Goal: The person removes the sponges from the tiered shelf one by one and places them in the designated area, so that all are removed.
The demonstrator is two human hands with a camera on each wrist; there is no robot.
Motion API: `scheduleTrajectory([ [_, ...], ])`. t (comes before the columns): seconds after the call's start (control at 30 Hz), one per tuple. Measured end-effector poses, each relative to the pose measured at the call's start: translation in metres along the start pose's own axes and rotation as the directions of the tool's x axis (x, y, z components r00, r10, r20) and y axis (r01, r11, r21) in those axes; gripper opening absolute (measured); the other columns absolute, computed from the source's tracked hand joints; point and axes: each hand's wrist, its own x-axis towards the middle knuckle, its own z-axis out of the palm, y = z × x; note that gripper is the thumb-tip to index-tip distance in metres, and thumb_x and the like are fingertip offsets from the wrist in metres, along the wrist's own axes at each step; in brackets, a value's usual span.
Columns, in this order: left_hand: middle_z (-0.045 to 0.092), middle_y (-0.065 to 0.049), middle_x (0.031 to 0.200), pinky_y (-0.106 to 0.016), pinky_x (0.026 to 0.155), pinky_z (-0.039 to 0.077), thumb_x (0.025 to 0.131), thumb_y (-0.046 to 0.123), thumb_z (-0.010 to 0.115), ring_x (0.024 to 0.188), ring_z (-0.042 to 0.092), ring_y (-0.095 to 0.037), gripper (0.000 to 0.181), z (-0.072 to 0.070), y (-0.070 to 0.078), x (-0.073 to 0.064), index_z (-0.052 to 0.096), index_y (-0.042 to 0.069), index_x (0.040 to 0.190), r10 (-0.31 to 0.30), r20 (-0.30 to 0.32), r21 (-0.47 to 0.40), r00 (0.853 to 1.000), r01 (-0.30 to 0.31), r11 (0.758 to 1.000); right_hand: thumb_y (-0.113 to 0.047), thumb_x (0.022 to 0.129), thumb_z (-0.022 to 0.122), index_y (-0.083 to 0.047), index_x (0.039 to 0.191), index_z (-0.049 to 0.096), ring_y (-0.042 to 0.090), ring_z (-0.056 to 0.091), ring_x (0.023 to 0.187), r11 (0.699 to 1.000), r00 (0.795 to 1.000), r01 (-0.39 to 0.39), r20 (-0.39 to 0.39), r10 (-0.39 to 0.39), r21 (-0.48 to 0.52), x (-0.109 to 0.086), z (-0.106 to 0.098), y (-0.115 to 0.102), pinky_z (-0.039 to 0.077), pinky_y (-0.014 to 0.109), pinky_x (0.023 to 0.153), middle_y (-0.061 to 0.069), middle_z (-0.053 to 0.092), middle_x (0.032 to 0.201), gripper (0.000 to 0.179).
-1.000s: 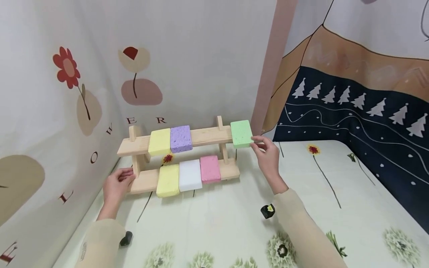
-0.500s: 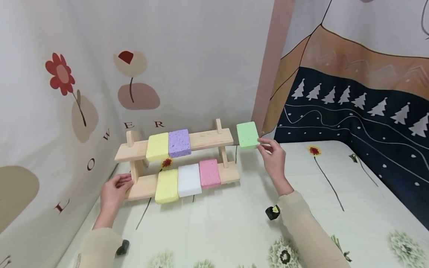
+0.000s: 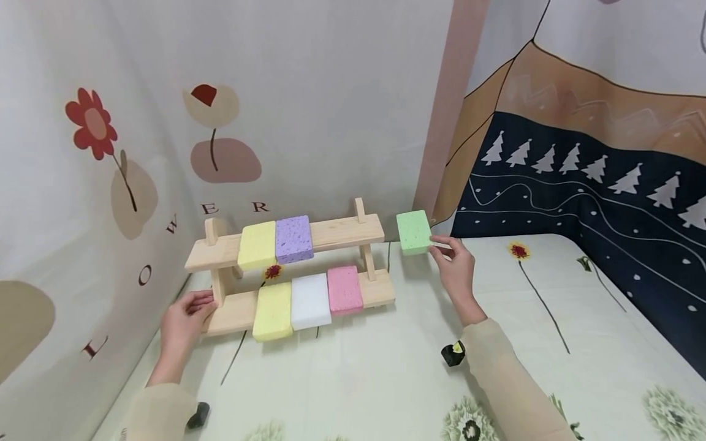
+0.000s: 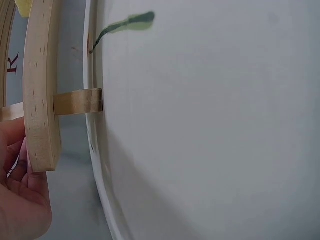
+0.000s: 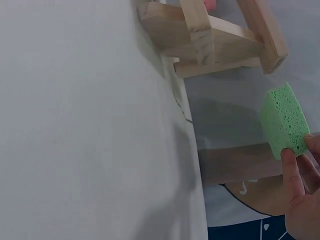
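My right hand (image 3: 456, 271) pinches a green sponge (image 3: 413, 231) by its lower right edge. The sponge hangs in the air, apart from the right end of a two-tier wooden shelf (image 3: 344, 231). At the shelf's lower left end, my left hand (image 3: 184, 321) grips the board; the left wrist view shows fingers of this hand (image 4: 22, 200) around the board's end (image 4: 40, 125). On the upper tier a yellow sponge (image 3: 257, 245) lies beside a purple one (image 3: 294, 239). The lower tier bears another yellow sponge (image 3: 273, 311), a white sponge (image 3: 311, 300) and a pink sponge (image 3: 345, 290), side by side.
The shelf stands on a table covered with a flower-print cloth (image 3: 380, 367). Printed curtains hang close behind it and at the left (image 3: 331, 110). A dark blue tree-print cloth (image 3: 551, 196) borders the right side. Each wrist carries a small black device (image 3: 453, 353).
My right hand has moved the green sponge rightward, away from the upper tier's right end. The left hand stays on the shelf. The head view has shifted slightly.
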Motion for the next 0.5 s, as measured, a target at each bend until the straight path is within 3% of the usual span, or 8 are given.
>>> scheduleTrajectory([
  [0.17,0.069,-0.018,0.121,-0.011,0.065,0.042,0.098,0.024,0.065,0.075,0.048,0.012,0.032,0.000,0.000,-0.001,0.066,0.005,0.123,0.006,0.007,0.007,1.000,-0.006,1.000,-0.007,0.094,0.067,-0.003,0.118,0.069,0.036,0.068,0.107,0.997,0.999,-0.052,-0.001,0.052,-0.052,0.001,-0.003,0.008,0.044,0.003,0.074,0.016,0.065,0.129,0.024],
  [0.5,0.069,-0.016,0.121,-0.011,0.066,0.042,0.099,0.024,0.063,0.078,0.049,0.010,0.032,-0.001,-0.001,-0.002,0.065,0.007,0.125,-0.011,0.013,0.020,1.000,0.011,1.000,-0.012,0.095,0.064,-0.004,0.121,0.068,0.035,0.068,0.111,0.973,0.978,-0.201,0.029,0.205,-0.115,0.002,-0.002,0.026,0.043,0.006,0.069,0.016,0.065,0.131,0.027],
])
